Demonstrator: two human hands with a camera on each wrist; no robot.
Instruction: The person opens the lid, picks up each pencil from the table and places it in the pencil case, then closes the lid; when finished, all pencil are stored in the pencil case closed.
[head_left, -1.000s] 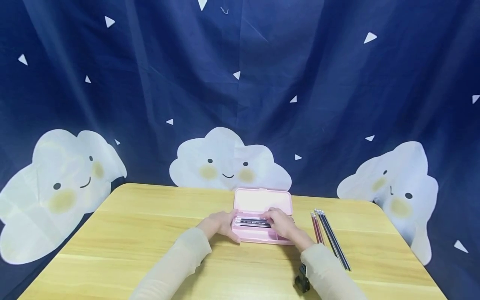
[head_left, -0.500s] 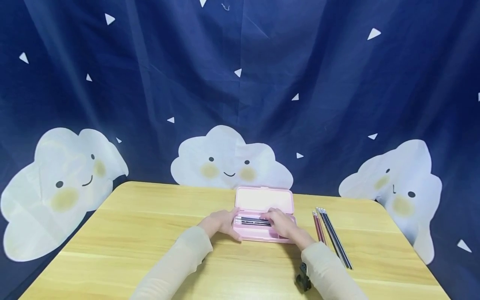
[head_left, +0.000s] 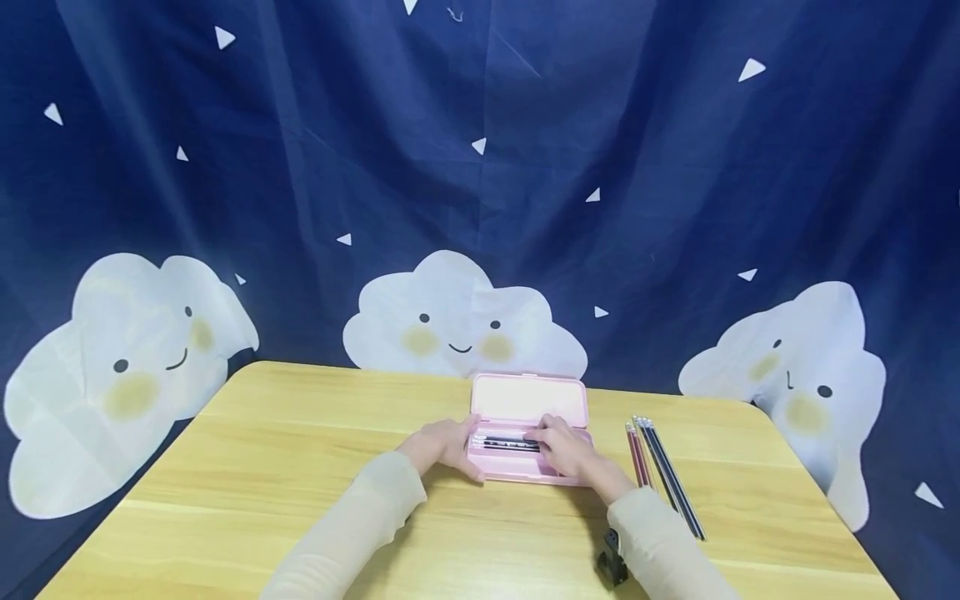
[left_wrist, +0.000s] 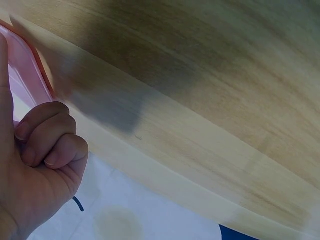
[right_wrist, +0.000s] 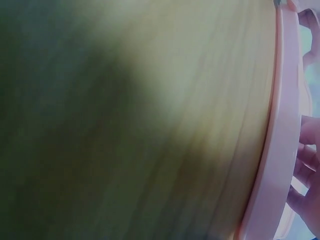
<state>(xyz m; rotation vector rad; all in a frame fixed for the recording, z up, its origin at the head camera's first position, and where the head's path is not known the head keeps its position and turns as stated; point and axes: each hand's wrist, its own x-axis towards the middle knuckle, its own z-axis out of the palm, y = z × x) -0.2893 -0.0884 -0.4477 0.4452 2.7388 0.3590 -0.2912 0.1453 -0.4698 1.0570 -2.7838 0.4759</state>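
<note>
A pink pencil case [head_left: 517, 479] lies on the wooden table with its lid [head_left: 528, 400] raised at the back. Several dark pencils [head_left: 504, 443] lie lengthwise inside it, their white ends toward the left. My left hand [head_left: 442, 443] grips the case's left end between thumb and index finger; in the left wrist view its other fingers [left_wrist: 50, 135] are curled in. Reaching into the case from the right, my right hand [head_left: 564, 448] holds the pencils near their right ends, its fingertips partly hidden. The right wrist view shows curved fingers [right_wrist: 307, 165] over the pink wall [right_wrist: 280, 125].
To the right of the case lie a few red pencils [head_left: 638, 454] and several dark pencils [head_left: 672, 477], side by side. A small black device [head_left: 612, 562] is by the right sleeve. Behind the table [head_left: 300, 467] hangs a blue curtain [head_left: 420, 167] with clouds.
My right hand shifts very slightly rightward over the pencils, which change their lie a little inside the case. The left hand stays at the case's left end. The head view tilts slightly.
</note>
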